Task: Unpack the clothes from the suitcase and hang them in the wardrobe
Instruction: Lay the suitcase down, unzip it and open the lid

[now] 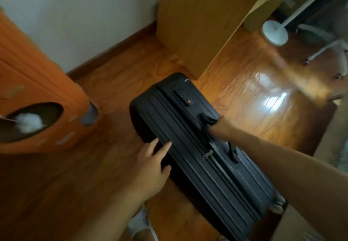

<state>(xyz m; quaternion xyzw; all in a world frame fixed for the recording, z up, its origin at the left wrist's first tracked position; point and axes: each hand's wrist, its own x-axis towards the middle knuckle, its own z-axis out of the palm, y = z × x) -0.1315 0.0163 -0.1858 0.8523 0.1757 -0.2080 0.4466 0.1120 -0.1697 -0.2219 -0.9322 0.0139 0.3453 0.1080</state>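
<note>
A black hard-shell suitcase (197, 146) stands on its long edge on the wooden floor (116, 82), zipped closed, its combination lock (185, 99) facing up. The person's right hand (219, 127) reaches down to the side carry handle (208, 119); the fingers seem to be curled under it, though blur hides the grip itself. The left hand (152, 163) lies flat against the ribbed side of the case, fingers (165, 146) straight and spread, holding nothing. To the left stands an orange cabinet (37, 90) with an oval opening and something white and fluffy (29, 122) inside. Beyond the case sits a pale wooden unit (197, 24), and a white fan base (275, 32) stands further right.
</note>
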